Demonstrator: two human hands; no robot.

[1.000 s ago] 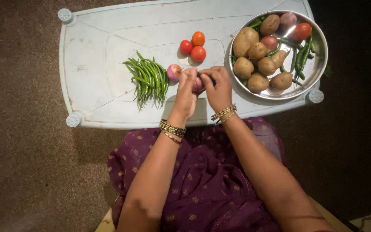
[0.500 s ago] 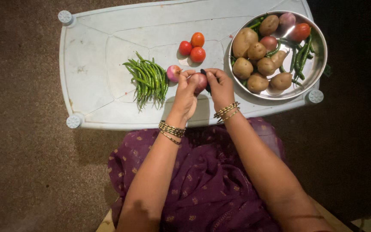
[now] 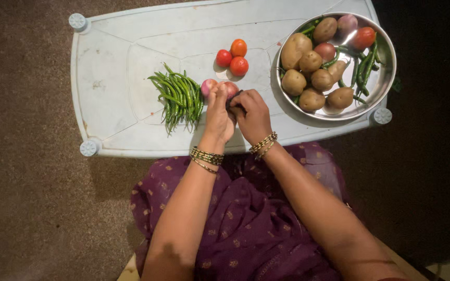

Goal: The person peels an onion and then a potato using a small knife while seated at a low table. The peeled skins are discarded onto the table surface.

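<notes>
Item: pink onion (image 3: pixel 229 88), at the desk (image 3: pixel 115 78) front edge beside green beans (image 3: pixel 179 96).
Left hand (image 3: pixel 219 112): grip closed on the onion.
Right hand (image 3: pixel 253 115): grip closed, apparently on a dark blade.
Risk: blade slipping on the onion's round skin toward the close-set left fingers.

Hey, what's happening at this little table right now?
A person seated at a pale plastic table works with both hands close together at its near edge. The left hand grips a pinkish onion, and the right hand presses a small dark tool against it; what kind is unclear. Another onion lies beside a pile of green chillies. Three tomatoes sit further back, and a steel bowl holds potatoes and more vegetables.
</notes>
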